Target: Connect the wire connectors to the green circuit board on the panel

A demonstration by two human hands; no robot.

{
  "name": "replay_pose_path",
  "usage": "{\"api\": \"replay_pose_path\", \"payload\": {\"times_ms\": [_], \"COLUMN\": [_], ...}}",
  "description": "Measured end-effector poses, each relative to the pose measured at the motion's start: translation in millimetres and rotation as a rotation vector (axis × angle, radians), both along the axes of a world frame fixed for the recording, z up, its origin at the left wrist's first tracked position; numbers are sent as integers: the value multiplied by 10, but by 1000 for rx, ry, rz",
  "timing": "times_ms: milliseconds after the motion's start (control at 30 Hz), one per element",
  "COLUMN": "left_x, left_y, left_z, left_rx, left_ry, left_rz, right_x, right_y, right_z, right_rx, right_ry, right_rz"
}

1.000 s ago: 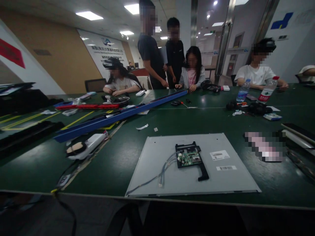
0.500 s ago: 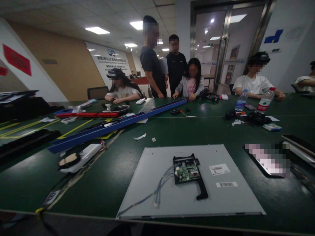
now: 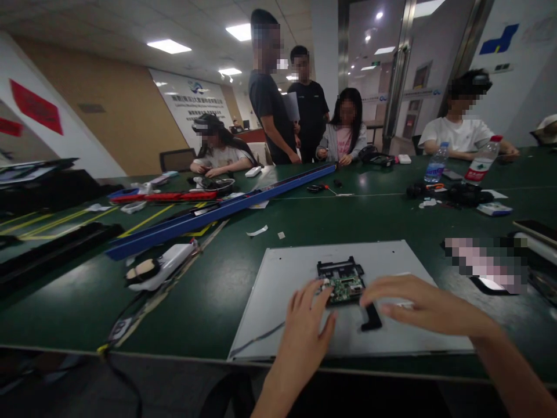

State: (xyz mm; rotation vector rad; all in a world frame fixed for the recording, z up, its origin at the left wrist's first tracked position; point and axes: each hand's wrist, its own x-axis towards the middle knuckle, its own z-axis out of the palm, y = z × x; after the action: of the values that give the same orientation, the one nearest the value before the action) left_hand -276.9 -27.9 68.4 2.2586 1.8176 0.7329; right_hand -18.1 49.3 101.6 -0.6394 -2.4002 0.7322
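Observation:
A flat grey metal panel (image 3: 281,278) lies near the table's front edge. On it sits a black plastic frame (image 3: 372,319) with a small green circuit board (image 3: 347,288) inside. My left hand (image 3: 304,319) is at the board's left side, fingers apart, fingertips over or touching its edge. From the right comes my right hand (image 3: 413,299), fingers loosely spread, fingertips by the frame's right edge; it partly covers a white label on the panel. Neither hand grips anything visibly. A thin grey-blue cable (image 3: 261,335) runs to the panel's lower left, and my left hand hides the rest.
A long blue channel (image 3: 226,217) lies diagonally across the green table (image 3: 217,290). Left of the panel is a white device with a tan pad (image 3: 163,267). A phone (image 3: 491,281) lies at right, with two bottles (image 3: 436,164) behind. Other people sit and stand across the table.
Both my hands have come into view from below and right and reached the circuit board. The view has tilted down and shifted slightly left. The panel and board look unmoved on the table.

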Motion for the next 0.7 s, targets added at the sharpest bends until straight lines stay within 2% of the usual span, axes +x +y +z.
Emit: {"api": "replay_pose_path", "payload": {"times_ms": [100, 200, 300, 433, 700], "left_x": [3, -30, -36, -9, 9], "left_y": [144, 208, 215, 200, 207], "left_z": [-241, -391, -438, -452, -469], "left_rx": [27, 20, 14, 23, -5], "left_ry": [190, 236, 243, 264, 253], "left_rz": [203, 289, 263, 217, 181], "right_x": [-205, -299, -321, -331, -230], "right_y": [346, 640, 783, 802, 780], "right_z": [-190, -437, -623, -765, -843], "right_rx": [-64, -53, -64, -82, -57], "right_ry": [-134, -153, -148, -143, -117], "right_rz": [-53, -85, -61, 30, 24]}}
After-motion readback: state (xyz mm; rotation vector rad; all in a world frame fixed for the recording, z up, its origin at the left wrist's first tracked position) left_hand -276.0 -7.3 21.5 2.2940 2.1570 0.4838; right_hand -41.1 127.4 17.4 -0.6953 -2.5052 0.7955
